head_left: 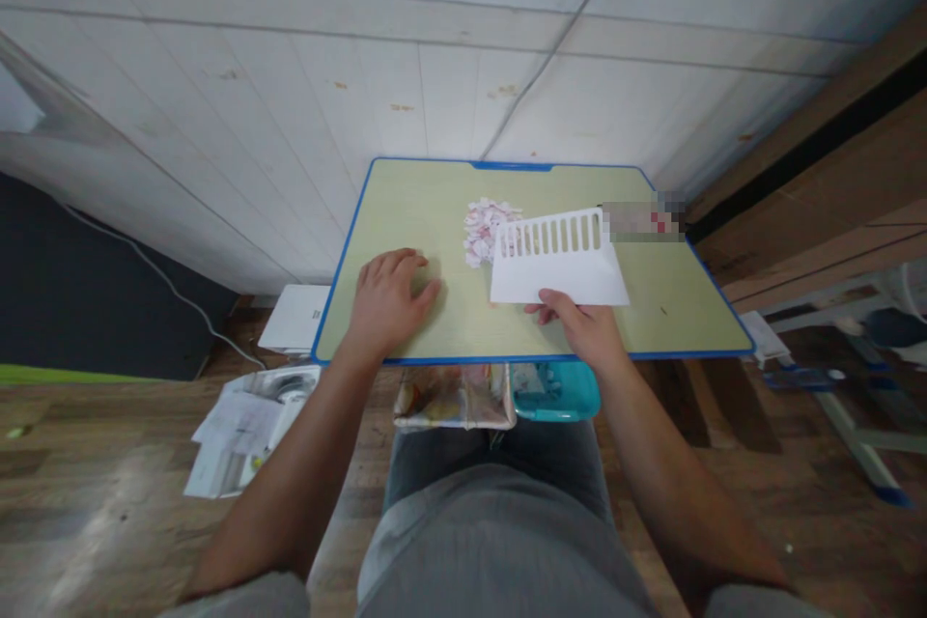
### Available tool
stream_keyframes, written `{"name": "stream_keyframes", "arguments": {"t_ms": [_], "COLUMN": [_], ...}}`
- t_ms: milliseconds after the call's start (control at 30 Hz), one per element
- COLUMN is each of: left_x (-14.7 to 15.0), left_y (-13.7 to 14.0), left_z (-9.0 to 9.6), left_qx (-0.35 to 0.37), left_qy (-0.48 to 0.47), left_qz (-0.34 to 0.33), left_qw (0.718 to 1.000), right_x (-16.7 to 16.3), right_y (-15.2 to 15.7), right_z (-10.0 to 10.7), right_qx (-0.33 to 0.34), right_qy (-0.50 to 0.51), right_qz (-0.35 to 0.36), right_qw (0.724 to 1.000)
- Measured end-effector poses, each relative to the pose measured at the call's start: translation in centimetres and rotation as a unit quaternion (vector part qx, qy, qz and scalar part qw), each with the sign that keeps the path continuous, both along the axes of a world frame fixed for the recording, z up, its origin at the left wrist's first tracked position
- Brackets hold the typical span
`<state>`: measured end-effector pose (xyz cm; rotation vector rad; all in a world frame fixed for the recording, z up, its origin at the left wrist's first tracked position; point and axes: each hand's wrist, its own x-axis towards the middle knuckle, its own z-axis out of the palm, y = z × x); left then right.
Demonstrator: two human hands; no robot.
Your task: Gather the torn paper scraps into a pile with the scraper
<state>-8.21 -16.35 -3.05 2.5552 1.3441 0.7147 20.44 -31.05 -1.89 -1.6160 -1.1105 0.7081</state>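
My right hand [579,321] grips the near edge of a white slotted sheet [557,278], thumb on top and fingers underneath. A row of long, narrow openings runs along its far side, and whether it is card or plastic I cannot tell. Behind its left end lies a pile of small pale pink and white scraps [482,230], partly hidden by the sheet. My left hand [391,297] rests palm down on or just above the left part of the table, holding nothing, with the thumb held apart from the fingers.
The pale yellow table [449,333] has a blue rim and stands against a white panelled wall. Below its front edge are a teal basin [590,396] and a fabric-lined bin [456,420]. Papers and a white box [207,468] lie at the left. Brown cardboard [818,183] stands at right.
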Motion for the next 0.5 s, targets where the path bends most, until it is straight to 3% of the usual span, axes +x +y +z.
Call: {"name": "stream_keyframes", "arguments": {"t_ms": [500], "left_x": [0.0], "left_y": [0.0], "left_z": [0.2], "left_qx": [-0.008], "left_qy": [-0.007], "left_qz": [0.013], "left_qw": [1.0], "right_x": [-0.3], "right_y": [-1.5], "right_z": [1.1], "right_qx": [-0.038], "right_qy": [-0.008], "right_qz": [0.033], "right_qw": [0.999]}}
